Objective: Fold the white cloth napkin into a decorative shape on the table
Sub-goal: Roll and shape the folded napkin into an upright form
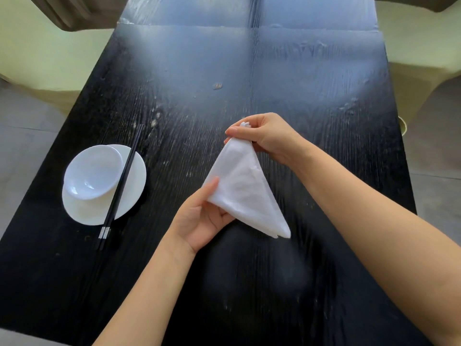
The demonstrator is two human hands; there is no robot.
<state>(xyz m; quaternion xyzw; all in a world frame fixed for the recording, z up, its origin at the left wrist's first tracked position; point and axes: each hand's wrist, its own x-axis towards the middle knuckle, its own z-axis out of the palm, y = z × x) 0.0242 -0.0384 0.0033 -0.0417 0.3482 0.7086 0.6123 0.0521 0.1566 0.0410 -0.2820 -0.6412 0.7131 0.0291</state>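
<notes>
The white cloth napkin (243, 188) is folded into a layered triangle and held above the black table (287, 78). My right hand (267, 134) pinches its narrow top corner, with a small tuft of cloth sticking out above the fingers. My left hand (202, 217) lies palm up under the napkin's lower left edge, thumb on top of the cloth and fingers beneath it. The napkin's lower right corner hangs free, pointing toward me.
A white bowl (92, 171) sits tilted on a white plate (132, 196) at the left of the table. A pair of black chopsticks (119, 188) lies across the plate's right side. Pale chairs stand at both sides of the table.
</notes>
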